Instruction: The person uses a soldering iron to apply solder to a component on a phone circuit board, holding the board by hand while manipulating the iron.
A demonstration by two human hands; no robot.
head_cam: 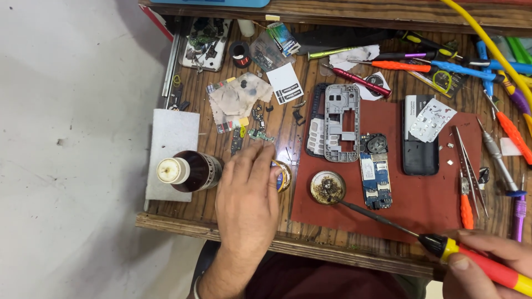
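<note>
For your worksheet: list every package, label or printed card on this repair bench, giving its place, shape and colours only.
White card: upper middle, rectangular, black strip along one edge.
Small box: top edge, green, white and blue.
Brown bottle: by the left hand, pale label band, cream cap.
Round tin: under the fingers, blue-yellow label.

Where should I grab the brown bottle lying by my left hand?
Grip the brown bottle around its dark body from above. It lies on its side with the white cap pointing left, so the round middle is exposed; the left hand sits just right of it.
</note>
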